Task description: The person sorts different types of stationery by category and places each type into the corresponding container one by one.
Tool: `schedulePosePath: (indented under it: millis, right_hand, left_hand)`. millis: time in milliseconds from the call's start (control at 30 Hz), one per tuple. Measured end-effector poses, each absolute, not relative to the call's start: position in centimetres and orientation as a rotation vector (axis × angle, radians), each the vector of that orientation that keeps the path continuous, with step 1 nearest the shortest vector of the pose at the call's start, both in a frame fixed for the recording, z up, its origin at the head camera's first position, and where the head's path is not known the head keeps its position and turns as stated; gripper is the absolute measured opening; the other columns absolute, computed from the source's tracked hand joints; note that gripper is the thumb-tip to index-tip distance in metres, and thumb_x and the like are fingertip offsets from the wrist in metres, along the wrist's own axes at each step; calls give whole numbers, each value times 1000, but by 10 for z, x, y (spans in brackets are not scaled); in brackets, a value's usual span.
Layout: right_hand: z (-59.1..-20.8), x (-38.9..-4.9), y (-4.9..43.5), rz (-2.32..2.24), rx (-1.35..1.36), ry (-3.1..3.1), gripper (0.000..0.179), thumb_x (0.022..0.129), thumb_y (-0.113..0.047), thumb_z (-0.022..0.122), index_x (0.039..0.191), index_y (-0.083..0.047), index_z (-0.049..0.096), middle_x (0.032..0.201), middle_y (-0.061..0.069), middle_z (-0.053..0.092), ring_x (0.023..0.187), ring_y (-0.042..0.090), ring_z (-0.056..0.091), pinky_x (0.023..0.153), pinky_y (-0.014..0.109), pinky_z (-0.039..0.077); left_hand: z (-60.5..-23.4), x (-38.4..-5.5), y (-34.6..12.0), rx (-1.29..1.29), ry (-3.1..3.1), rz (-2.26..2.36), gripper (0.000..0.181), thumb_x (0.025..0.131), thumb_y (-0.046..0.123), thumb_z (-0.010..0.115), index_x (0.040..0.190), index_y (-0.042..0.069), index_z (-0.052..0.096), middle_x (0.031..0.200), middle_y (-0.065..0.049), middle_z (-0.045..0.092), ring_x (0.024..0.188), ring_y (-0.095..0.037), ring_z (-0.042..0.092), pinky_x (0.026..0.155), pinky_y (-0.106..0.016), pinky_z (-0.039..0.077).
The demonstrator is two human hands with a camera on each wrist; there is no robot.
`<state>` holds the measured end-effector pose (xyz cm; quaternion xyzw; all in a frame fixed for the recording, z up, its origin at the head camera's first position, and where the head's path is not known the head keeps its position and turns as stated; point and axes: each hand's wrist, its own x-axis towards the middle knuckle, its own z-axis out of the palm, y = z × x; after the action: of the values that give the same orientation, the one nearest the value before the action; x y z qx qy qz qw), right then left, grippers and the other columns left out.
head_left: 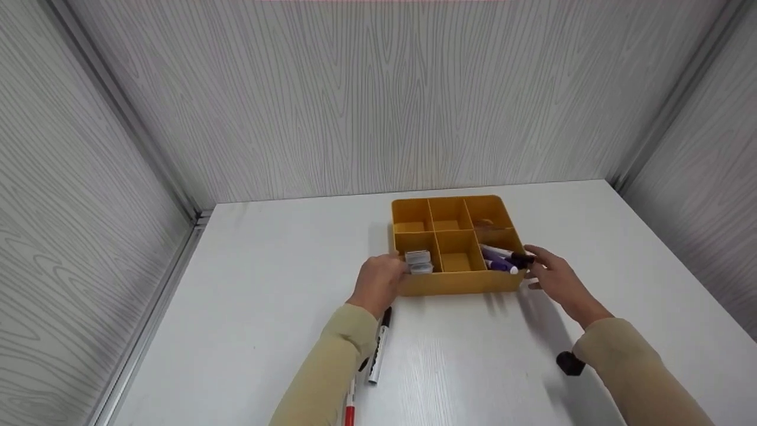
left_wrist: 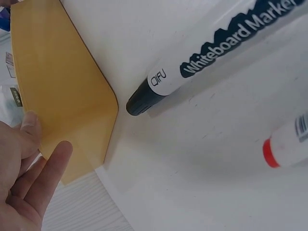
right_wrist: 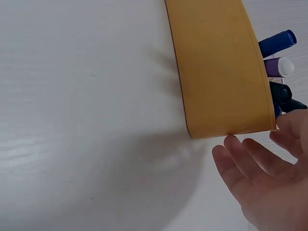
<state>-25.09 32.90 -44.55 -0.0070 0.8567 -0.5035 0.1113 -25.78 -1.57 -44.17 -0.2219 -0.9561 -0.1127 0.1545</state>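
A yellow divided organizer tray [head_left: 461, 283] stands on the white table between both hands. My left hand [head_left: 378, 281] grips its near left corner; in the left wrist view the thumb lies at the rim and the index finger reaches out by the wall. At the near right corner is my right hand [head_left: 556, 281], its fingers loosely extended beside the side wall and its thumb by the rim. Several pens [head_left: 500, 260] lean in the near right compartment, ends over the edge. Small clear plastic cases [head_left: 419, 262] sit in the near left one.
A whiteboard marker [head_left: 379, 349] with a black cap lies just in front of the left hand. Partly under the left forearm is a red-ended marker [head_left: 350, 408]. A black object [head_left: 570, 363] shows by the right sleeve. Wood-patterned panels [head_left: 384, 100] border the table.
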Motion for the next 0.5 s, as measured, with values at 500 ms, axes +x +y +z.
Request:
schedulePosePath:
  millis: [500]
  right_hand:
    - [-456,-248,332,-1317,-117,2690,59,103,-31,50,155,-10,31,159,19,34,147,41,30,116,56,31]
  left_hand:
    - [-440,-260,-24,-640,-2798,-610,13,87,17,76,99,13,80,98,-1,76,87,-15,71,82,-27,59]
